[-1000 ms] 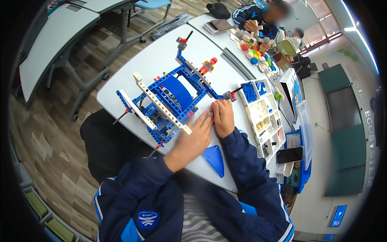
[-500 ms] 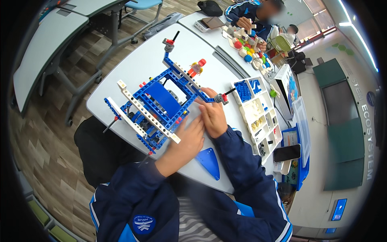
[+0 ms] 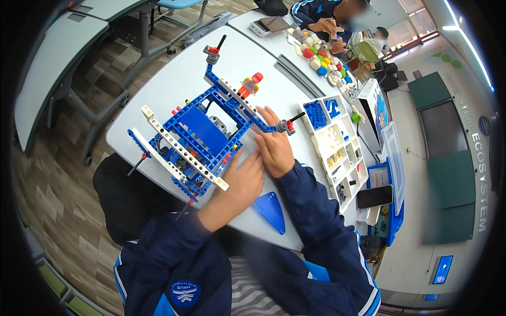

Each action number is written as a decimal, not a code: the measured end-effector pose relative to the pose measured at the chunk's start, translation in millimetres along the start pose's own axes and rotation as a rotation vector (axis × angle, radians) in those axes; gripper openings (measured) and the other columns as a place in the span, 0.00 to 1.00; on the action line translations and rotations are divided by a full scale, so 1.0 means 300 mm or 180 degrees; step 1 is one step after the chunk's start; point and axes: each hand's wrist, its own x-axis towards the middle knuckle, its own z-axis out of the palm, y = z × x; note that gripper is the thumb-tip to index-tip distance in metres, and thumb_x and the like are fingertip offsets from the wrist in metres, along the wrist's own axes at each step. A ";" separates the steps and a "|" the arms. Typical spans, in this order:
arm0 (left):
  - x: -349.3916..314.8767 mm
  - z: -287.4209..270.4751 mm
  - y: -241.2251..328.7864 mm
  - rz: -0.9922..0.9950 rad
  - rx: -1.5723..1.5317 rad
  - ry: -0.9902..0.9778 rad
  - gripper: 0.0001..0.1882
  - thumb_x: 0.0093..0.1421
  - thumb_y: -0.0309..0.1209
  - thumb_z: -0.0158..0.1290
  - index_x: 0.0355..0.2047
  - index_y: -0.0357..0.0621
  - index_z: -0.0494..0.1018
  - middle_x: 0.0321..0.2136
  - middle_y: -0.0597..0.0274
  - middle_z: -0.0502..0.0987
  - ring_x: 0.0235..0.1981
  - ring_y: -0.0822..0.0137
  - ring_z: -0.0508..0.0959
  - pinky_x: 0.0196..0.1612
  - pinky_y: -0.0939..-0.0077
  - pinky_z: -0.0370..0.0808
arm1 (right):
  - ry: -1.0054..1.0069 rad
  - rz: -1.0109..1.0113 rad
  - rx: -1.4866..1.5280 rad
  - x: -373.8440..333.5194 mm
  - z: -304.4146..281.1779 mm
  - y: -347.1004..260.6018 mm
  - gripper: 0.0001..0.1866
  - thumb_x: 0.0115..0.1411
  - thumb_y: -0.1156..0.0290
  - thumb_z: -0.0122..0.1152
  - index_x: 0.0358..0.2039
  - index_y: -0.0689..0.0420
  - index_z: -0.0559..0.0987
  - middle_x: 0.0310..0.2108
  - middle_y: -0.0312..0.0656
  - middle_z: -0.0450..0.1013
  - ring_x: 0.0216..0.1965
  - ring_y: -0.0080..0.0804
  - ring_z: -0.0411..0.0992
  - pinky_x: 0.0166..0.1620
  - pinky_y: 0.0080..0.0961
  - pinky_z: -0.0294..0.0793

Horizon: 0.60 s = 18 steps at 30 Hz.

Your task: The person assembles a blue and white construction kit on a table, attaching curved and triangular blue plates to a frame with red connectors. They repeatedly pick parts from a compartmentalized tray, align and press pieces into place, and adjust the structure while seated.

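Note:
A building-brick vehicle model (image 3: 203, 130) of blue and white beams stands on the white table (image 3: 158, 84). It has a blue curved panel, black axles and grey hubs. A minifigure (image 3: 249, 86) with a red cap sits upright on its far side. My left hand (image 3: 243, 181) rests beside the model's near right corner, fingers stretched out and close together. My right hand (image 3: 276, 150) lies at the right side, its fingers extended under a blue angled beam, thumb apart; the beam partly hides them. A blue triangular panel (image 3: 270, 211) lies flat between my forearms.
To the right stands a white sorting tray (image 3: 329, 150) of small parts. Beyond it are a phone (image 3: 375, 196), a blue bin (image 3: 395, 224) and a box (image 3: 371, 113). Across the table, a person's hands (image 3: 324, 26) work above a pile of colourful bricks (image 3: 321, 60).
The whole view has shifted slightly, with the model a little farther left in the picture. My hands keep nearly the same pose beside it. The other person's hands have come closer together.

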 end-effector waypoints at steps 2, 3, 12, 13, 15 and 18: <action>0.001 0.005 -0.003 -0.0004 -0.0131 -0.0197 0.17 0.64 0.35 0.52 0.50 0.41 0.78 0.51 0.55 0.79 0.62 0.60 0.71 0.71 0.43 0.51 | -0.0058 -0.0165 0.0284 0.042 0.027 -0.025 0.11 0.58 0.80 0.62 0.42 0.61 0.82 0.68 0.50 0.64 0.71 0.55 0.57 0.69 0.48 0.59; 0.003 0.007 -0.002 -0.0015 -0.0148 0.0020 0.18 0.63 0.38 0.54 0.47 0.39 0.80 0.47 0.58 0.80 0.60 0.61 0.73 0.68 0.47 0.59 | -0.0199 -0.0136 0.0229 0.045 0.032 -0.037 0.11 0.57 0.79 0.63 0.42 0.61 0.83 0.68 0.48 0.64 0.73 0.54 0.54 0.69 0.48 0.59; 0.001 -0.003 0.003 -0.0068 -0.0001 0.0167 0.22 0.65 0.36 0.51 0.55 0.36 0.76 0.59 0.53 0.75 0.67 0.59 0.67 0.72 0.44 0.51 | -0.0282 0.0377 -0.0050 -0.047 -0.060 0.011 0.17 0.69 0.70 0.49 0.53 0.56 0.81 0.68 0.55 0.64 0.72 0.59 0.55 0.70 0.49 0.57; 0.000 -0.003 0.004 -0.0044 0.0045 0.0096 0.22 0.65 0.36 0.51 0.55 0.36 0.76 0.59 0.53 0.74 0.68 0.59 0.66 0.72 0.44 0.51 | -0.0175 0.0187 -0.0056 -0.042 -0.053 0.002 0.14 0.64 0.74 0.54 0.48 0.59 0.82 0.67 0.55 0.65 0.71 0.58 0.57 0.69 0.48 0.59; -0.002 -0.001 0.002 -0.0009 0.0006 -0.0113 0.22 0.65 0.36 0.51 0.55 0.37 0.76 0.60 0.53 0.74 0.68 0.58 0.65 0.72 0.43 0.51 | -0.0082 -0.0043 -0.0025 -0.015 -0.027 -0.021 0.11 0.58 0.80 0.60 0.42 0.63 0.83 0.66 0.54 0.66 0.71 0.57 0.58 0.68 0.47 0.61; -0.005 0.004 0.000 -0.0065 -0.0215 -0.0332 0.21 0.65 0.35 0.51 0.54 0.37 0.76 0.59 0.53 0.75 0.67 0.58 0.66 0.71 0.43 0.52 | -0.0229 -0.0268 0.0097 0.029 0.002 -0.041 0.11 0.58 0.79 0.61 0.42 0.64 0.83 0.66 0.52 0.67 0.71 0.57 0.58 0.67 0.47 0.62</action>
